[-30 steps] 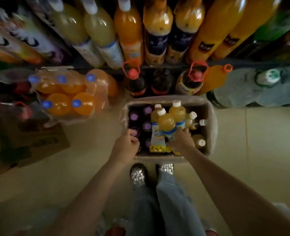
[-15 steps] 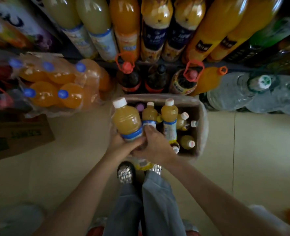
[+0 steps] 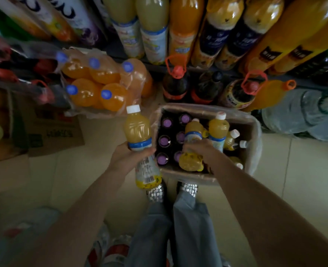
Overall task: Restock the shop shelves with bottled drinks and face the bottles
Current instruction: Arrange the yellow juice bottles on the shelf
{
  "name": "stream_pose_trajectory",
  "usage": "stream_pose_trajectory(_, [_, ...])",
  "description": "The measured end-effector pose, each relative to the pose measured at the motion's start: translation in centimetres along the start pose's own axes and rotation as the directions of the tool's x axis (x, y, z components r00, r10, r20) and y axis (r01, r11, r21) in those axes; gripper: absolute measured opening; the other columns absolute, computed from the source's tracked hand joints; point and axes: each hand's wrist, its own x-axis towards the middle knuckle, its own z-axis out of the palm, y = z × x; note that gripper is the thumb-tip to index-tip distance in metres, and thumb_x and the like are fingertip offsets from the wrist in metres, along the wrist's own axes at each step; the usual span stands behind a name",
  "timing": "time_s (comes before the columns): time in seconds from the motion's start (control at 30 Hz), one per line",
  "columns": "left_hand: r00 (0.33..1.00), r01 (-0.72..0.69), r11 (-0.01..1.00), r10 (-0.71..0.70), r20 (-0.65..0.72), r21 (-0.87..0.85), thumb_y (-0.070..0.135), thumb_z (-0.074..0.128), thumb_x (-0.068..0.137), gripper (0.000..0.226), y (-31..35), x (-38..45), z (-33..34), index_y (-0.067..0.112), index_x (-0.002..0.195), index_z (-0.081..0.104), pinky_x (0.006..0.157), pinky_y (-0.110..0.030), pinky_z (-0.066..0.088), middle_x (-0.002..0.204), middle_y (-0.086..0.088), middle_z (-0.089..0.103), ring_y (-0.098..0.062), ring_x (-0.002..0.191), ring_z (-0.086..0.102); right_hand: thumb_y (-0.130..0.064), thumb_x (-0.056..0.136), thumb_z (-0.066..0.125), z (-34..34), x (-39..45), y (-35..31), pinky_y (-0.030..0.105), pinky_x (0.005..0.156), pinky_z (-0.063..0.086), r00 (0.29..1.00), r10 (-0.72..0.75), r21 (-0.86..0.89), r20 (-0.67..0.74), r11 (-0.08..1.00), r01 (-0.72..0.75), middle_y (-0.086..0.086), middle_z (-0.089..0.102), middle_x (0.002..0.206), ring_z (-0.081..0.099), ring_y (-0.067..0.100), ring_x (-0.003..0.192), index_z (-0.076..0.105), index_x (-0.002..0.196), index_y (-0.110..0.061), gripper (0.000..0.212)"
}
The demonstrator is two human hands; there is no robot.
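Fingers of the left hand (image 3: 123, 160) curl around a yellow juice bottle (image 3: 140, 143); the right hand (image 3: 201, 151) seemingly grips a second juice bottle (image 3: 192, 145) inside the cardboard box (image 3: 253, 143).

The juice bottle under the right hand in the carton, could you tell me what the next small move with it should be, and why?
Probably lift it straight up out of the carton: the right hand already grips this juice bottle, and the left hand holds another bottle clear.

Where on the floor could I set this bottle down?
Bare tile lies right of the cardboard box, below the water bottles, and between the flat carton and your left hand. Crowded: inside the box, and along the shelf.
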Motion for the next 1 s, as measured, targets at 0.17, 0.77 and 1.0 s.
stream_pose_trajectory(0.17, [0.990,-0.078,0.995,0.084,0.114,-0.055,0.024,0.074,0.076,0.019,9.9,-8.0,-3.0,0.022,0.091,0.063,0.066,-0.023,0.047,0.088,0.006,0.067,-0.007,0.081,0.062,-0.007,0.082,0.066,-7.7,-15.2,-5.9,0.026,0.061,0.055,0.918,-0.164,0.197,0.361,0.976,0.097,0.009,0.068,0.082,0.066,0.016,0.069,0.063,0.092,-0.005,0.011])
stream_pose_trajectory(0.77, [0.500,-0.860,0.510,0.841,-0.208,-0.006,0.010,0.079,0.069,0.054,48.4,-38.0,-35.2,0.006,0.118,0.056,0.074,-0.013,0.049,0.110,0.001,0.063,-0.012,0.097,0.060,-0.002,0.068,0.080,-13.7,-67.4,-41.3,0.024,0.084,0.049,-0.111,-0.972,-0.112,-0.207,-0.090,0.990,-0.004,0.064,0.105,0.062,0.008,0.096,0.054,0.110,-0.018,0.052])
stream_pose_trajectory(1.0, [0.417,-0.899,0.437,0.864,-0.283,0.009,0.009,0.079,0.067,0.042,54.9,-35.2,-48.1,0.012,0.105,0.061,0.079,-0.028,0.049,0.100,0.001,0.067,-0.012,0.091,0.063,-0.009,0.074,0.076,-5.8,-66.4,-53.5,0.016,0.084,0.038,-0.124,-0.934,-0.350,-0.334,0.001,0.937,0.004,0.060,0.122,0.055,0.018,0.113,0.046,0.129,-0.012,0.063])
